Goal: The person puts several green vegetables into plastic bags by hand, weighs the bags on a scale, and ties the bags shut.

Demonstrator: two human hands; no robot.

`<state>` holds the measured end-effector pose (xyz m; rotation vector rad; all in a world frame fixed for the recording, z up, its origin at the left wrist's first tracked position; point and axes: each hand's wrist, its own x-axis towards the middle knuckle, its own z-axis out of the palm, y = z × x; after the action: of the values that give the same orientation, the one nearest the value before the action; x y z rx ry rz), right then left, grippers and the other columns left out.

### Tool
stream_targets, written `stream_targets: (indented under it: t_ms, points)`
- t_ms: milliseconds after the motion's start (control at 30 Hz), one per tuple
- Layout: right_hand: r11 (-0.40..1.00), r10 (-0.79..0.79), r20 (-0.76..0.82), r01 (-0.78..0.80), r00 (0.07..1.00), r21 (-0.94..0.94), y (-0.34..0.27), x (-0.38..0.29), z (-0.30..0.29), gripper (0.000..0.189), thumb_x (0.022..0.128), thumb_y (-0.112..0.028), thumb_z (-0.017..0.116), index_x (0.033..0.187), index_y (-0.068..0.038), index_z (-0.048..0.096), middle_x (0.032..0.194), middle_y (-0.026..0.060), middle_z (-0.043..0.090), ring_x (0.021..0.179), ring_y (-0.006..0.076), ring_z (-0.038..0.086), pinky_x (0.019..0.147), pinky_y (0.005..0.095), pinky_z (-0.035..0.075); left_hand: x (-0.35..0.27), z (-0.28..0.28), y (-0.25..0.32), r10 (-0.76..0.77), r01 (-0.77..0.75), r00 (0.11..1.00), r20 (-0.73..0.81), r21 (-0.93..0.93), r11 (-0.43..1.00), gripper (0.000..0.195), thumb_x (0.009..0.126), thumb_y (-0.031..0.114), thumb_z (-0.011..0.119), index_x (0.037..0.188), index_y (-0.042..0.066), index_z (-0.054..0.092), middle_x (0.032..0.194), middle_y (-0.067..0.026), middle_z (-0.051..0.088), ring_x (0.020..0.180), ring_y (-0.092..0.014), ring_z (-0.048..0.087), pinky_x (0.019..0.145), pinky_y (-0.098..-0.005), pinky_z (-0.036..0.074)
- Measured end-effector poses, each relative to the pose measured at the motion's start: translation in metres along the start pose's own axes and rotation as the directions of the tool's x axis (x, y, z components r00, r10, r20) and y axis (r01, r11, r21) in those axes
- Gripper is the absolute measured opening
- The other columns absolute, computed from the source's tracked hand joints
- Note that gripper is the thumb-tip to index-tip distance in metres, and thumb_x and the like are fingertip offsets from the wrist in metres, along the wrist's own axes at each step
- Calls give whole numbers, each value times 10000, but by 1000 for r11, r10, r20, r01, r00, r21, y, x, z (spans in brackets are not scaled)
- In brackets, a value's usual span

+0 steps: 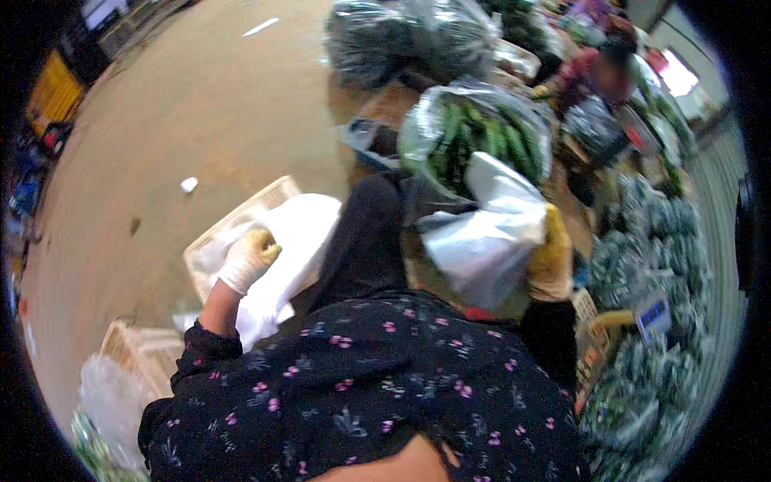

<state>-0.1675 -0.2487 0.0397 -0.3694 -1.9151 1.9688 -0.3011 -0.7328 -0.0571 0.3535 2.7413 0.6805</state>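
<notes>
My left hand, in a pale glove with yellowish fingers, is over a stack of white plastic sheets or bags in a cream plastic basket. Its fingers are curled; whether they pinch a sheet cannot be made out. My right hand, in a yellow-coated glove, grips the right edge of a whitish plastic bag, its fingertips partly hidden. Just beyond that bag stands a large clear plastic sack, open at the top and filled with long green cucumbers.
Bagged green produce is piled along the right, beside a digital scale display. Large filled plastic sacks stand ahead, near a blue-grey crate. Another person works at upper right. A second cream basket sits lower left.
</notes>
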Motion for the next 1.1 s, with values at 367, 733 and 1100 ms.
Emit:
stream_targets:
  t_ms: [367, 733, 1100]
  points:
    - [988, 145, 162, -151, 976, 24, 8, -13, -29, 204, 912, -272, 625, 827, -88, 606, 704, -36, 548, 658, 55, 472, 609, 213, 387, 67, 91, 254, 407, 122, 770, 492, -739, 662, 589, 875, 590, 544, 888, 15, 671, 735, -65, 636, 630, -145, 591, 582, -274, 480]
    - [956, 132, 83, -105, 988, -275, 12, -45, -52, 129, 839, -123, 709, 851, -51, 602, 761, -18, 596, 744, 71, 523, 682, 232, 436, 93, 68, 336, 695, -857, 516, -501, -285, 430, 277, 830, 288, 680, 911, 24, 657, 872, -144, 623, 852, -285, 602, 773, -378, 482]
    - [869, -182, 69, 193, 981, -456, 60, -47, -50, 183, 732, 57, 659, 876, -44, 609, 856, 56, 592, 819, 175, 580, 762, 278, 471, 87, 163, 316, 609, 259, 521, 598, -791, 555, 499, 942, 499, 474, 1014, 45, 668, 925, -24, 663, 825, -123, 586, 795, -281, 469]
